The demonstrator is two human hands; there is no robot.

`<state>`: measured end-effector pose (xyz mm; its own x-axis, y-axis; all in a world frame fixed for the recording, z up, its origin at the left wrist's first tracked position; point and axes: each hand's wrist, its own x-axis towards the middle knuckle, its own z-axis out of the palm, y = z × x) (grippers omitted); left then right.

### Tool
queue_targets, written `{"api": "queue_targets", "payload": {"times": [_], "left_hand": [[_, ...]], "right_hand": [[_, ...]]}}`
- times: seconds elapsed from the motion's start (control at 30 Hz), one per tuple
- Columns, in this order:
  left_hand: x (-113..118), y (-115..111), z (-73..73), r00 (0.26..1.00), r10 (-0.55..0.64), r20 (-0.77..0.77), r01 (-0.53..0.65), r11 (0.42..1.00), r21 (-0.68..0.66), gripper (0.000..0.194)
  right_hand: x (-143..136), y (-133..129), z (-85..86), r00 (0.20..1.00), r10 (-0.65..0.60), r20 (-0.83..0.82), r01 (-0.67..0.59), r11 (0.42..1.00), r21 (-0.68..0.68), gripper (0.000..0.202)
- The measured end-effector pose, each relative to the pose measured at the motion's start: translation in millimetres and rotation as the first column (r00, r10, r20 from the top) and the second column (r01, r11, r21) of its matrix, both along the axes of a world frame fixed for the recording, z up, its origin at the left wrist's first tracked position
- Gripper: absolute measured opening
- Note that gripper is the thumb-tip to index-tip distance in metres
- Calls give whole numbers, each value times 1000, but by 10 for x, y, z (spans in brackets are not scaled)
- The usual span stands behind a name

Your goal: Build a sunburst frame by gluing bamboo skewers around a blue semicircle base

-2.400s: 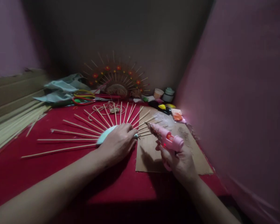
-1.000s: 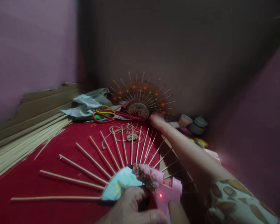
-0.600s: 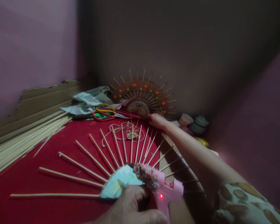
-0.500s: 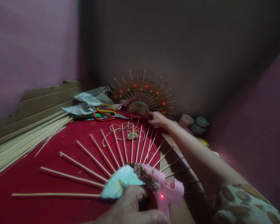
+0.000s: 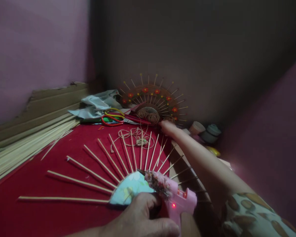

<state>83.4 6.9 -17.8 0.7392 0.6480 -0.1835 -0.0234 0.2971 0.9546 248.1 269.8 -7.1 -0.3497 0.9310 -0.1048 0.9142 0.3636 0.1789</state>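
Observation:
My left hand (image 5: 144,215) is closed round a pink glue gun (image 5: 185,200) with a lit red light and a crusted nozzle pointing left. The nozzle is over a half-round fan piece (image 5: 128,189) with a pale blue patterned centre and several thin wooden sticks (image 5: 64,199) spreading from it. My right hand (image 5: 168,127), its arm stretched to the back of the table, has fingers curled downward beside the coiled twine rosettes (image 5: 153,117); what they hold, if anything, is hidden. Loose twine (image 5: 140,141) lies behind the sticks.
Red-and-yellow-handled scissors (image 5: 113,118) lie at the back near crumpled pale plastic (image 5: 96,102). A decorated brown fan (image 5: 150,90) with red flowers stands behind. Many wooden sticks (image 5: 27,144) and cardboard (image 5: 54,102) are at left. Small containers (image 5: 210,133) stand at right.
My right hand has shifted slightly right and down at the back, its fingers now harder to see. The view has shifted a little; the glue gun stays in my left hand.

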Motion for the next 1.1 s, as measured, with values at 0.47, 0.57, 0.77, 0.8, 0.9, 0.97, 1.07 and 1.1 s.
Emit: {"api": "queue_targets", "payload": {"times": [0.47,0.57,0.77,0.8,0.9,0.97,1.07,1.1], "left_hand": [[2,-5,7,1000,7,24,-4,995,-99,16],[19,-31,-13,998,39,53,-32,990,-138,11],[76,-76,-2,977,113,182,-78,978,-193,12],[79,-77,11,979,112,170,-78,978,-194,12],[71,-70,28,990,88,108,-71,987,-146,17],[60,-58,2,989,86,122,-74,993,-97,23],[51,-34,-79,978,97,184,-83,993,-79,32],[52,-27,-104,976,93,195,-79,994,-77,34]], "right_hand": [[115,-95,257,961,64,-268,-61,998,22,9],[187,-174,423,917,92,-388,-34,988,154,13],[324,-654,989,704,245,-666,125,881,456,22],[339,-807,1091,503,349,-791,166,859,485,17],[384,-1375,1346,104,539,-836,302,784,543,9],[429,-1788,1457,2,622,-783,412,713,567,9],[514,-2348,1525,-69,654,-753,476,685,551,8],[538,-2501,1516,-109,666,-738,477,686,549,11]]}}
